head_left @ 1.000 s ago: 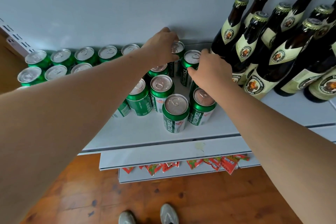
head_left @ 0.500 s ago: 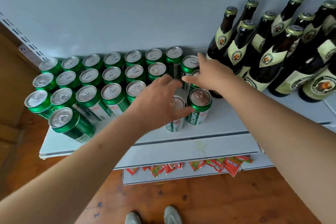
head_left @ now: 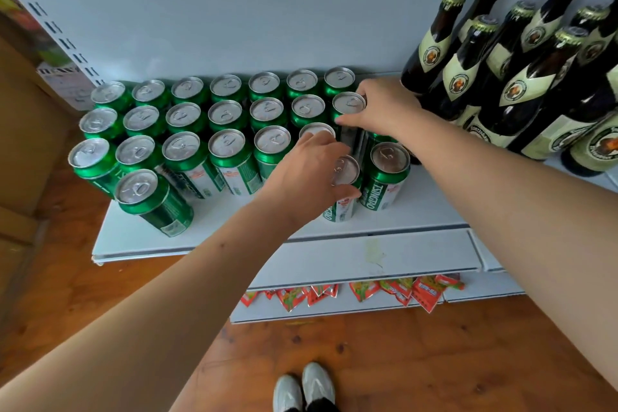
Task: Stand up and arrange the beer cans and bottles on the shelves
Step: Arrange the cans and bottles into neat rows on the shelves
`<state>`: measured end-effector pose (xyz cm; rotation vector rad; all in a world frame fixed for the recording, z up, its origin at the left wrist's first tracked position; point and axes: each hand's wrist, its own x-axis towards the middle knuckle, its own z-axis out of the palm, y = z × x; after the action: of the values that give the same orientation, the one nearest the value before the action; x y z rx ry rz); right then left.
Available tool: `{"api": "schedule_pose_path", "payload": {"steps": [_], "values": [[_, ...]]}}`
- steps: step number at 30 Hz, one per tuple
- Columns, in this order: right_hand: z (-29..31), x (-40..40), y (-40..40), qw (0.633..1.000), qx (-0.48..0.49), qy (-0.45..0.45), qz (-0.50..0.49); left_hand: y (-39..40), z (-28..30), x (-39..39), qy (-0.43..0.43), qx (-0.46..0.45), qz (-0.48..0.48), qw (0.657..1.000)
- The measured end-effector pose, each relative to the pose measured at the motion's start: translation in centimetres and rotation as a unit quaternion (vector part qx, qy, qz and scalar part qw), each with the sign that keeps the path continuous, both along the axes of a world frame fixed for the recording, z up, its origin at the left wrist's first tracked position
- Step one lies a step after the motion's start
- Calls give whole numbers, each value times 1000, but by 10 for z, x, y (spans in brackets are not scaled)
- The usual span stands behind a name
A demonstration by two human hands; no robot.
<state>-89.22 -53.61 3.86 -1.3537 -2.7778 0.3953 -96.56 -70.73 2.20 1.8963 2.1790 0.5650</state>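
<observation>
you are reaching both arms over the white shelf [head_left: 234, 237], where green beer cans [head_left: 187, 117] are standing upright in tight rows against the back wall. your left hand [head_left: 311, 174] is curling over a front can [head_left: 344, 191], with the thumb lying along its side and the fingers wrapping its silver top, so it is gripping that can. just beside it on the right, touching or nearly so, another green can [head_left: 386, 177] is standing upright near the shelf edge. your right hand [head_left: 381, 107] is pinching the rim of a can [head_left: 349, 105] in the second row from the back, thumb on the near side and fingers on the far side. at the left front, one lone can [head_left: 150, 201] is standing ahead of the rows. to the right of the cans, dark beer bottles [head_left: 521, 77] with cream labels and gold caps are standing upright in a cluster, just beside your right wrist. below, red snack packets [head_left: 418, 291] are poking out along a lower shelf [head_left: 368, 261], and your grey shoes [head_left: 304, 388] are showing on the wooden floor [head_left: 434, 361].
</observation>
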Motion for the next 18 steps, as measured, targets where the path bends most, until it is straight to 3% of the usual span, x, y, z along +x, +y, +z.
{"api": "schedule_pose_path", "payload": {"steps": [8,18], "values": [[27,27,-5,993,22,-116,-25,-10,-7,7,-62,18,66,996],[25,33,-25,998,-5,-37,-53,-19,-4,3,-94,11,88,992]]}}
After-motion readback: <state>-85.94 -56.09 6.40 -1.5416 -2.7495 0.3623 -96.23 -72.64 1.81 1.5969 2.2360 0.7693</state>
